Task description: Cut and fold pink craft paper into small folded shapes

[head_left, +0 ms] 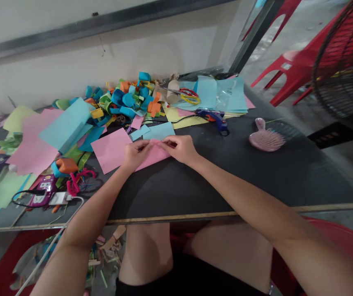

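Observation:
A sheet of pink paper [154,159] lies on the dark table between my hands, with a crease or fold near its top. My left hand [136,155] pinches its upper left edge. The upper right part is pinched by my right hand [179,149], its fingertips close to those of the left. Another pink sheet [111,149] lies flat just left of my left hand. Behind the fingers are light blue paper pieces [159,130]. My fingers partly hide the pinched edge.
Coloured paper shapes [127,98] are heaped by the wall. A glue gun [215,118], scissors [189,96] and a pink hairbrush [265,139] lie right of centre. Loose sheets [34,139], a purple device [43,191] and a white cable [53,242] are at left. A fan [349,65] stands right.

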Available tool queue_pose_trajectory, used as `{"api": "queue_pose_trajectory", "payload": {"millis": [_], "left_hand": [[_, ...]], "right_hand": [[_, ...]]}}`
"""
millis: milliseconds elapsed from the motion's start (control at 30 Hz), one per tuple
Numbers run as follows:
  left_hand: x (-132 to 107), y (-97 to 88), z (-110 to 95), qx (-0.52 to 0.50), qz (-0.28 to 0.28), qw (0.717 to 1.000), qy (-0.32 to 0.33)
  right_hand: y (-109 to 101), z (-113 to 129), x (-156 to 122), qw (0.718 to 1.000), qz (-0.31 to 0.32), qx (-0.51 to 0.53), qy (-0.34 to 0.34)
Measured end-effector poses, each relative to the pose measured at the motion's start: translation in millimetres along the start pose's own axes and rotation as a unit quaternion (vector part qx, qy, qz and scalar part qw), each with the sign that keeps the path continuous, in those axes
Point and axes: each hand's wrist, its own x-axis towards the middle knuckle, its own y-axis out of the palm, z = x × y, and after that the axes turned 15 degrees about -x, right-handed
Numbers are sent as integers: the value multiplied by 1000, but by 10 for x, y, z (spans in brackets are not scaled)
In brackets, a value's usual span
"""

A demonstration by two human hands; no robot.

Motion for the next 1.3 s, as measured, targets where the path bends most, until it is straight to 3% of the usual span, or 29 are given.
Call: {"api": "queue_pose_trajectory", "payload": {"millis": [500, 1167, 1300], "left_hand": [[24, 27, 32, -31, -63, 997, -26], [-2, 19, -12, -25, -27, 999, 7], [-7, 16, -5, -18, -19, 999, 20]], "right_hand": [[-28, -4, -7, 1000, 0, 7, -13], [0, -36, -24, 999, -20, 15, -28], [-29, 40, 28, 996, -76, 30, -32]]}}
